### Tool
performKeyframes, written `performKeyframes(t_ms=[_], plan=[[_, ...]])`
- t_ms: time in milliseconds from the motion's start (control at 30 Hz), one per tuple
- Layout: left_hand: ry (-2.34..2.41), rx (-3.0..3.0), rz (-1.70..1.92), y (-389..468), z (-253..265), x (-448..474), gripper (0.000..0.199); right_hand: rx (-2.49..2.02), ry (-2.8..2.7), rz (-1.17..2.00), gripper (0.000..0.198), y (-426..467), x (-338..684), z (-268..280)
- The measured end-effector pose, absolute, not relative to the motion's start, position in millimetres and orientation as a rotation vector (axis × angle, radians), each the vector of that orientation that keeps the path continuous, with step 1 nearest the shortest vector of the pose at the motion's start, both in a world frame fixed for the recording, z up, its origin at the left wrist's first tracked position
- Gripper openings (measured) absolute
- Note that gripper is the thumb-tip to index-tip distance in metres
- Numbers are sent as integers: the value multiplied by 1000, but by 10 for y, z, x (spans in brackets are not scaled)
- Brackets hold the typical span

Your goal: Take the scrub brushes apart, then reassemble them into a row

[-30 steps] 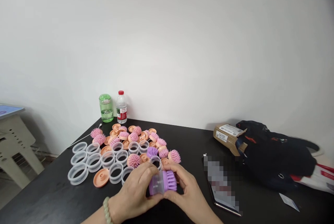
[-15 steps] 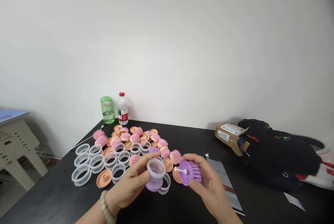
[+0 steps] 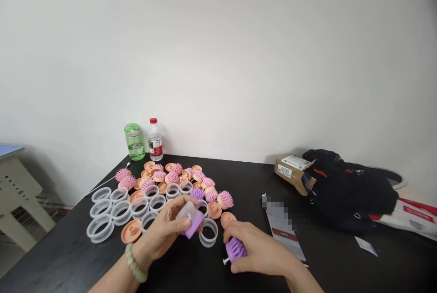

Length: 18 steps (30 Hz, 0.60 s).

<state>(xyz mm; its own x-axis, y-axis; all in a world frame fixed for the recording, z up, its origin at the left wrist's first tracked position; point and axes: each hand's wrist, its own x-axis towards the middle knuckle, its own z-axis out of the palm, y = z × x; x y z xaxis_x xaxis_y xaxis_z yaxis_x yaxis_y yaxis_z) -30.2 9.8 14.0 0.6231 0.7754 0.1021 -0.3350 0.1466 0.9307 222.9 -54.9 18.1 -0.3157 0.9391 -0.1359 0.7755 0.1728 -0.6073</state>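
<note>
- Purple brush [image 3: 236, 249] sits gripped in the right hand [image 3: 257, 248], its white pin [image 3: 226, 261] showing.
- Left hand [image 3: 166, 225] holds a clear, purple-based cup [image 3: 189, 215] near a ring [image 3: 208, 241].

A: Where are we looking from?
B: From head height, above the near side of the worktop [image 3: 246, 183], facing forward and slightly down across it.
A: How near are we?
B: Close to the left hand [image 3: 170, 221] and the right hand [image 3: 254, 248], both low in our view; the worktop's far left corner lies farther off.
A: And beyond its far edge?
B: We face the wall [image 3: 218, 56], which fills our upper half.
</note>
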Motion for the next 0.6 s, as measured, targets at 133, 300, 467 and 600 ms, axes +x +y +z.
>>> performKeyframes(t_ms=[133,300,467,600], plan=[[441,1369,396,79,167,-330,56,-1666,-2121,820,34,-508,2281,104],[456,1611,206,49,150,-259,64,-1701,-2149,866,36,-506,2445,99],[500,1723,252,48,131,-236,63,-1730,-2065,830,31,-432,2454,88],[497,1717,365,65,69,-233,57,-1651,-2025,803,31,-339,2391,37]])
